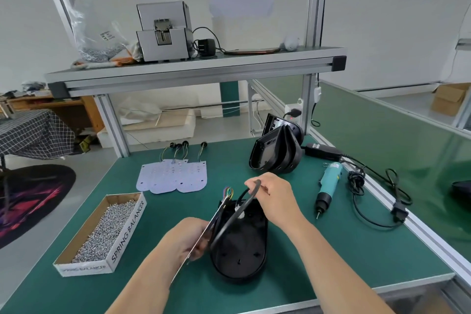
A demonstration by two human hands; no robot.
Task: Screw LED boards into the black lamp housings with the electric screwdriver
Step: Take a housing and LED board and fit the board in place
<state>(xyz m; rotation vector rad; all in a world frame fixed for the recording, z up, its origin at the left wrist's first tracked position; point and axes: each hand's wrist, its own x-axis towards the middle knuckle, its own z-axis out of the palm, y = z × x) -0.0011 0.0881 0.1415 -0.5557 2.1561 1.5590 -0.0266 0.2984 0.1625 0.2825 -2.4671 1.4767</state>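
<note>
Between my two hands, the black lamp housing (242, 250) lies flat on the green table (318, 262), open side up. My left hand (188, 238) grips an LED board (207, 228) by its near end, fingers curled round the edge. I see the board almost edge-on, tilted up against the housing's left rim, with coloured wires (228, 192) fanning from its far end. My right hand (276, 197), over the far end of the housing, pinches a loop of black cable (230, 222) between thumb and fingertips. From that pinch the cable drops across the open housing towards my left hand; where it ends I cannot tell.

To the right of my right hand, well apart from it, the electric screwdriver (328, 186) lies on the table, bit pointing towards me, with its cord (369, 186) coiled just beyond. Past my right hand stands a stack of housings (275, 154), set on edge and nested. Past my left hand, spare LED boards (173, 177) lie flat and overlapping, their leads trailing away from me. Left of my left hand sits a cardboard box of screws (102, 234), printed SPRING BALANCER on its side. Above and beyond it all, a shelf (191, 69) carries a grey machine (163, 33) and a plastic bag (96, 35).
</note>
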